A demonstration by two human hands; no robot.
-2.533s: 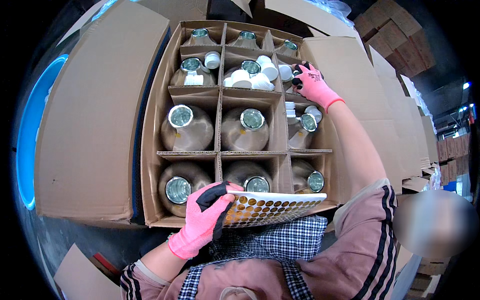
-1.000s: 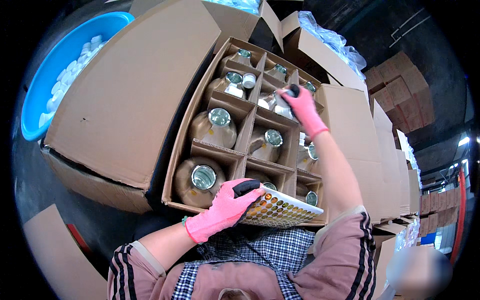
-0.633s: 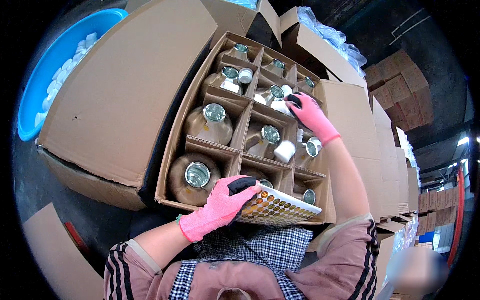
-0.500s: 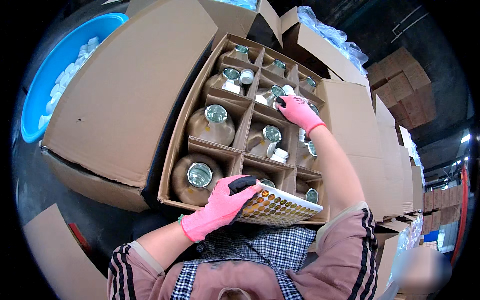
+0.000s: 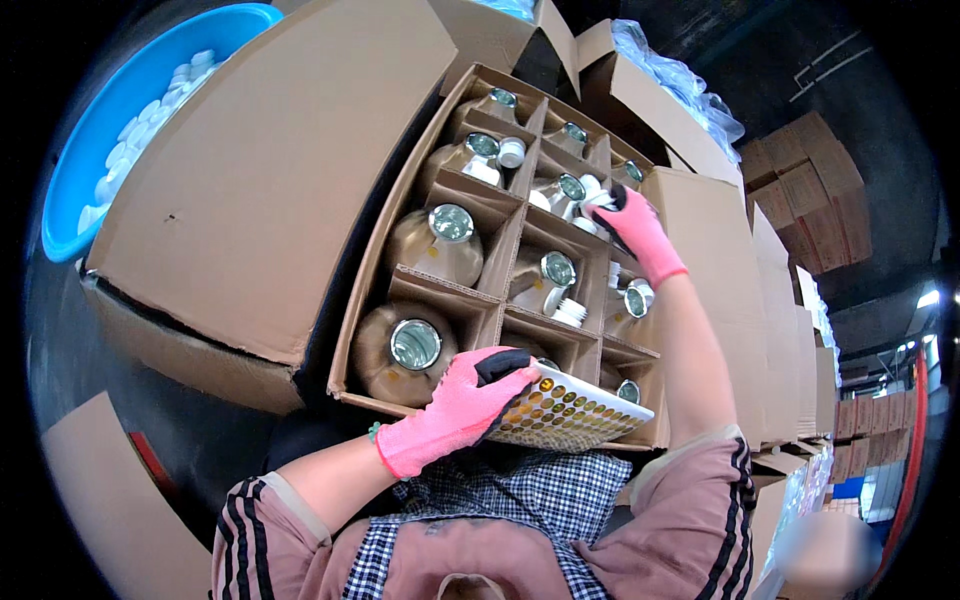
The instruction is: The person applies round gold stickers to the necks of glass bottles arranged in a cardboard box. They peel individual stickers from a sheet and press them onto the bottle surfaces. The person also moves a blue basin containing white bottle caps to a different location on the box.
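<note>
My left hand, in a pink glove with black fingers, grips a white sheet of round gold stickers at the near edge of an open divided carton. My gloved right hand reaches into the carton's right part, beside white caps and a bottle neck. Its fingers are bent together; whatever they hold is hidden. Large brownish glass bottles with uncapped mouths fill the compartments, such as the near-left bottle. Several white caps lie beside the bottles, including a ribbed cap.
A closed brown carton stands left of the open one. Beyond it, a blue tub holds many white caps. Open cartons with clear plastic bags line the far right. Stacked boxes stand farther back.
My right hand has shifted right, away from the bottle neck toward the right-hand column. More white caps now show beside that neck. My left hand still holds the sticker sheet.
</note>
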